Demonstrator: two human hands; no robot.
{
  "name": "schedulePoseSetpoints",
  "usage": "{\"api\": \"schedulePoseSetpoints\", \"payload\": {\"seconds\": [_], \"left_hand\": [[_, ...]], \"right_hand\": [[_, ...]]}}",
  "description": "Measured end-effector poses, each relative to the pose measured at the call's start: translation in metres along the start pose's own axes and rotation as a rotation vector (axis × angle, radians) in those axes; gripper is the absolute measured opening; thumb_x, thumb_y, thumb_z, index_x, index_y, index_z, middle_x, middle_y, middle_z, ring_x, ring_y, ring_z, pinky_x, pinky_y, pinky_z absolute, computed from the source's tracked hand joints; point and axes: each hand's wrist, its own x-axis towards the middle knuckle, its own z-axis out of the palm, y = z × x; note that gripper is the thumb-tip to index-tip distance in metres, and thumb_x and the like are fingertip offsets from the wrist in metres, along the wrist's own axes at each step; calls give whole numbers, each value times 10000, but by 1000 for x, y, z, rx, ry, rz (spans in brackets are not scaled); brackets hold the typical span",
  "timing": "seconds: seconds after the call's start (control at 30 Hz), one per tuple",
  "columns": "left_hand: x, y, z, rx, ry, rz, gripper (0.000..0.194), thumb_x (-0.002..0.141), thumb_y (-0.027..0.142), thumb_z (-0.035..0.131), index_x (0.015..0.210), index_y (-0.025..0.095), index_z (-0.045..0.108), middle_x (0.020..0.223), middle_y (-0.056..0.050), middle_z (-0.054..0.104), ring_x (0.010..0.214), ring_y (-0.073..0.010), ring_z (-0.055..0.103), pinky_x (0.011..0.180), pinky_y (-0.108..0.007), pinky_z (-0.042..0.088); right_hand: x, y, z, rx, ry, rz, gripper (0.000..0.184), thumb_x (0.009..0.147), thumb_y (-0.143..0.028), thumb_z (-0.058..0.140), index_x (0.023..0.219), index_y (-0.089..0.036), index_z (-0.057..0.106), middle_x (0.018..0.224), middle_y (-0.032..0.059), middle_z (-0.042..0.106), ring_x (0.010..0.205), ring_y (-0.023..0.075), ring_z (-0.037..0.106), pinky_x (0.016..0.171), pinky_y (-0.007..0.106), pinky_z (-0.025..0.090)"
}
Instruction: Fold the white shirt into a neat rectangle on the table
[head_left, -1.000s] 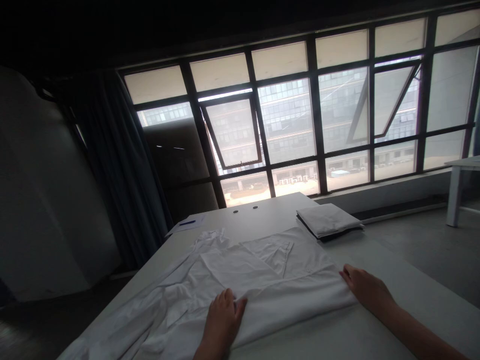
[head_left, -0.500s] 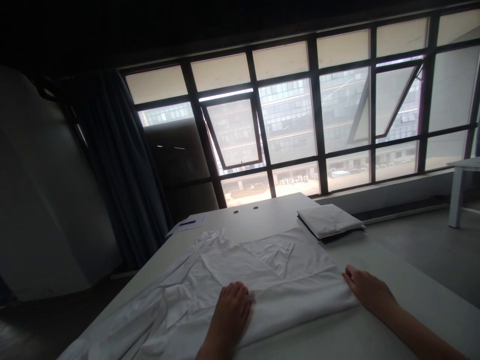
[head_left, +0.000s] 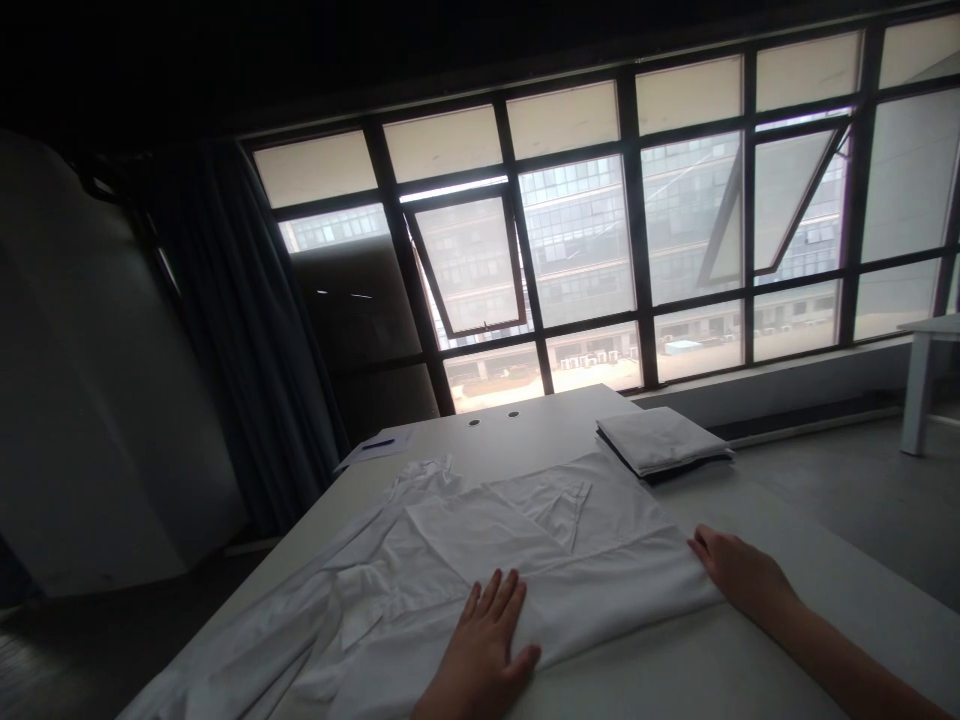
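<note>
Creased white cloth, long axis eight to two o'clock.
Left hand spread flat upon it; right hand pinching its three-o'clock edge.

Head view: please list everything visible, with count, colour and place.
Large flat table: 1, white, centre
Creased cloth: 1, white, spread across it
Folded cloth bundle: 1, white over dark, table's right
Round inserts: 2, dark, table's far end
Paper sheet: 1, white, table's far left
Slim pen: 1, blue, on paper
Long curtain: 1, blue, left
Gridded window wall: 1, dark-framed, background
Building: at least 1, pale, outside
Second table: 1, white, right edge
Left hand: 1, bare, palm down on creased cloth
Right hand: 1, bare, curled at that cloth's edge
</note>
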Motion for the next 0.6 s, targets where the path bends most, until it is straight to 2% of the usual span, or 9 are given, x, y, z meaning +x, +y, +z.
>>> {"api": "schedulePoseSetpoints", "payload": {"seconds": [0.1, 0.17, 0.3, 0.43, 0.6], "left_hand": [[1, 7, -4, -12, -17, -48, 809, 925, 682, 470, 1602, 345, 182, 1664, 49, 84, 1552, -287, 38, 1265, -558, 36], [2, 12, -5, -30, 0, -73, 798, 910, 720, 458, 1591, 375, 224, 1660, 61, 145, 1550, -290, 75, 1259, -574, 38], [6, 19, 2, -18, 110, -110, 781, 911, 795, 339, 1564, 365, 337, 1633, 23, 288, 1536, -304, 163, 1257, -564, 22], [11, 17, 15, -13, 115, -128, 818, 915, 809, 286, 1586, 341, 282, 1659, 25, 202, 1550, -298, 80, 1259, -554, 1], [14, 10, 23, -23, 100, -142, 910, 870, 859, 322, 1600, 332, 196, 1667, 35, 124, 1552, -305, 39, 1248, -582, -28]], "right_hand": [[1, 0, 2, -11, -5, 8, 358, 1053, -411, 294, 1001, -210, 587, 987, 92, 684, 932, 282, 673, 699, 331, 390], [0, 0, 2, -7, 7, 16, 360, 1048, -410, 296, 994, -208, 589, 970, 94, 683, 920, 275, 676, 694, 323, 385], [-1, 1, 3, 60, 19, 23, 377, 1023, -483, 339, 956, -215, 595, 907, 84, 679, 878, 260, 674, 657, 309, 361], [1, 3, 6, 87, 38, 8, 373, 1009, -473, 353, 940, -206, 605, 911, 93, 679, 865, 251, 666, 646, 311, 350], [5, 4, 7, 71, 20, -7, 371, 1019, -446, 338, 946, -196, 603, 928, 105, 679, 878, 261, 666, 660, 312, 361]]}}
